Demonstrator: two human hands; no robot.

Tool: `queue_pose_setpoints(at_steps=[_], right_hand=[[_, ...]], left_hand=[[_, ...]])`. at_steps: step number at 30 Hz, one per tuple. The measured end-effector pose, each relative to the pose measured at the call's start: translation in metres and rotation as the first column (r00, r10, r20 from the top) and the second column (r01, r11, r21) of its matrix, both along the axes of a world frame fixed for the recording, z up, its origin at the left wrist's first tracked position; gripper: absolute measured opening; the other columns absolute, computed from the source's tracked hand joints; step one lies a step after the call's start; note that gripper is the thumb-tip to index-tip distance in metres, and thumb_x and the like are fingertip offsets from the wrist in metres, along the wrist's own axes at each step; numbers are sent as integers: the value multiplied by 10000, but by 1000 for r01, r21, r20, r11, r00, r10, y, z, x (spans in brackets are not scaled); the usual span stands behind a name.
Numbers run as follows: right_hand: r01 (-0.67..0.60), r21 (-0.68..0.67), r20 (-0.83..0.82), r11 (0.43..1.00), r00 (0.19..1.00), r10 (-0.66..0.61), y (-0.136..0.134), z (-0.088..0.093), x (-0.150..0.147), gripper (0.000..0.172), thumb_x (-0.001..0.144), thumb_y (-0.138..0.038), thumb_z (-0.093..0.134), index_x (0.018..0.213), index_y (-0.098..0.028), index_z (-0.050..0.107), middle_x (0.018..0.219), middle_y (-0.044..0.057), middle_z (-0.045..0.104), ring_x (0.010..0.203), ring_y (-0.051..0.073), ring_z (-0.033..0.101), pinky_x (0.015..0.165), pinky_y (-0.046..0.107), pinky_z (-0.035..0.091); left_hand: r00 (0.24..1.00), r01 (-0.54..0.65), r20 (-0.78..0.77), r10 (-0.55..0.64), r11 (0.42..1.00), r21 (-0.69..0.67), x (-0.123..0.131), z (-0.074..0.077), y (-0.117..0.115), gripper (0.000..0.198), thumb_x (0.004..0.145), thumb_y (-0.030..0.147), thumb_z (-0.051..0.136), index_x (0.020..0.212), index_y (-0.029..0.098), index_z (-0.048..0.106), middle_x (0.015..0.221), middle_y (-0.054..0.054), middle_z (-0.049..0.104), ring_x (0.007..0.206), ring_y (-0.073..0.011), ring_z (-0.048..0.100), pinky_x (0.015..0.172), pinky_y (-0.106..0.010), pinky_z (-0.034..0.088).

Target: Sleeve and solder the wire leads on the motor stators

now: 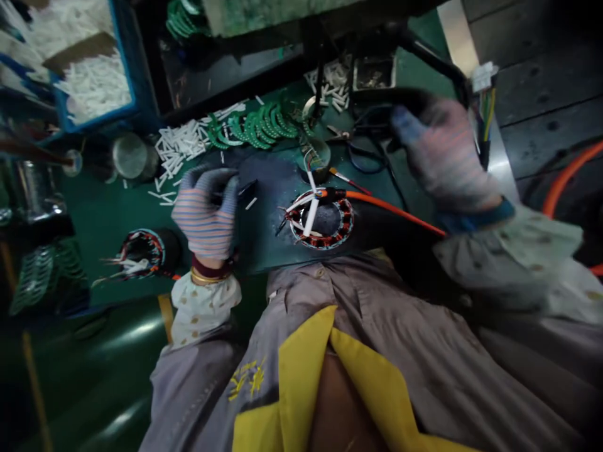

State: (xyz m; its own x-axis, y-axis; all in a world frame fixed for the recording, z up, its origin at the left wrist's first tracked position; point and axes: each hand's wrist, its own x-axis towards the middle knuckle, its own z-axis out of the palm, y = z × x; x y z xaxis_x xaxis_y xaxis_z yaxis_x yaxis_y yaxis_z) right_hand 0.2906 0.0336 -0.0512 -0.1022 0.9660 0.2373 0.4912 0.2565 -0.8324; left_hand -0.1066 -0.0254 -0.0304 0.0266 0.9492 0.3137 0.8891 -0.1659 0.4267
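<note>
Head view: left gloved hand [205, 210] pinching a small dark strip [247, 191] at 9 o'clock from the wound stator [321, 220]; right gloved hand [445, 154] at 2 o'clock, grip cannot be told.

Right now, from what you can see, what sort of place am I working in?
Probably an electric-motor workshop or factory line: a wound stator sits on a green workbench, a second stator lies nearby, and a blue bin holds many small white strips.

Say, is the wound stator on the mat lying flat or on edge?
Flat: the stator shows its round bore facing up.
</note>
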Motion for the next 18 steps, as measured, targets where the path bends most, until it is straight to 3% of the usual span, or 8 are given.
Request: queue_pose_setpoints(at_steps=[3, 5, 9, 12, 14, 16, 17, 18], right_hand=[[-67, 43, -96, 997, 993, 71, -29, 6, -14, 347, 1257, -595, 708, 1349, -330, 914, 1379, 73, 960, 1267, 289, 904, 1220, 543, 740], [-108, 117, 5, 987, 994, 109, -44, 8, -22, 353, 1258, -581, 690, 1378, -341, 919, 1377, 71, 968, 1273, 303, 919, 1185, 543, 749], [-104, 272, 257, 957, 966, 32, -72, 15, -19, 354, 1269, -468, 669, 1445, -294, 922, 1348, 132, 976, 1231, 347, 941, 1054, 502, 730], [-204, 369, 452, 907, 892, 17, -89, 15, -12, 309, 1253, -399, 690, 1424, -292, 924, 1128, 130, 972, 976, 322, 911, 826, 463, 643], [-414, 391, 559, 822, 816, 145, -97, 10, -19, 265, 1245, -304, 692, 1380, -296, 920, 1100, 87, 964, 973, 282, 890, 845, 441, 625], [-618, 327, 641, 715, 701, 313, -100, 2, -39, 328, 1258, -180, 624, 1381, -288, 908, 1277, 60, 973, 1153, 246, 892, 1046, 444, 662], [-678, 257, 670, 688, 638, 379, -99, -2, -52, 392, 1265, -126, 567, 1402, -273, 904, 1403, 69, 959, 1266, 245, 878, 1169, 487, 655], [-678, 142, 704, 722, 582, 408, -96, -5, -65, 431, 1261, -103, 540, 1406, -272, 908, 1389, 79, 956, 1235, 244, 867, 1175, 503, 658]], left_hand=[[988, -61, -149, 29, 975, -216, -24, -34, -3, 311, 1147, 427, 813, 1403, 265, 881, 1396, -178, 853, 1300, -451, 819, 1199, -620, 691], [989, -35, -148, -9, 955, -295, -23, -43, -5, 341, 1162, 403, 766, 1446, 255, 882, 1423, -186, 851, 1333, -451, 807, 1221, -609, 669], [958, 278, 48, -283, 872, -403, -7, -22, -24, 434, 1227, 501, 678, 1521, 273, 902, 1347, -118, 865, 1193, -352, 838, 1091, -454, 683], [908, 387, 60, -414, 777, -497, -8, 0, -36, 448, 1218, 536, 698, 1501, 289, 942, 1283, -116, 857, 1090, -334, 842, 988, -420, 673], [935, 291, -37, -353, 822, -489, -15, 8, -36, 409, 1223, 495, 700, 1495, 304, 940, 1289, -112, 855, 1117, -347, 835, 1016, -436, 673], [967, 110, -166, -191, 909, -402, -21, 10, -33, 370, 1238, 412, 683, 1511, 310, 911, 1312, -109, 852, 1220, -371, 819, 1126, -474, 661], [970, 20, -220, -101, 939, -342, -22, 9, -31, 360, 1238, 366, 675, 1520, 305, 891, 1321, -115, 849, 1275, -384, 806, 1179, -497, 648], [962, -24, -266, -66, 947, -322, -21, 6, -30, 378, 1245, 348, 676, 1572, 299, 857, 1377, -129, 842, 1362, -400, 784, 1237, -519, 627]])
